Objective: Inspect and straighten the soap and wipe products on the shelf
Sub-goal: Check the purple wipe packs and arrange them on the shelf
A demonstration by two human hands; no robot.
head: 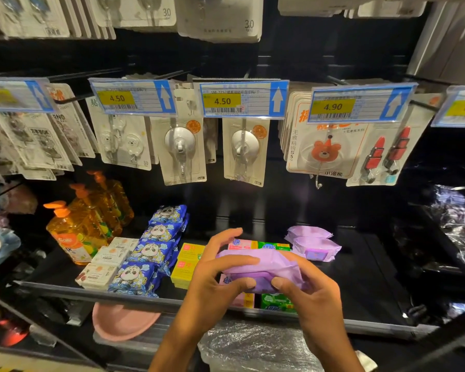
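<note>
A purple wipe pack [263, 267] is held above the front of the black shelf [360, 291]. My left hand [220, 275] grips its left end, fingers over the top and thumb beneath. My right hand [306, 288] grips its right end, thumb on the pack's purple lid. Two more purple wipe packs [314, 244] lie on the shelf behind. Under my hands lie pink soap bars [239, 244] and green soap bars [274, 246], partly hidden. Yellow soap boxes [187, 264], blue panda wipe packs [156, 253] and white soap boxes [105, 264] line up to the left.
Orange pump bottles [83, 226] stand at the shelf's left. Carded hooks [183, 149] hang above behind price tags [242, 99]. A pink basin [124, 320] and plastic-wrapped goods [253, 345] sit on the lower level. Dark shelf surface shows on the right.
</note>
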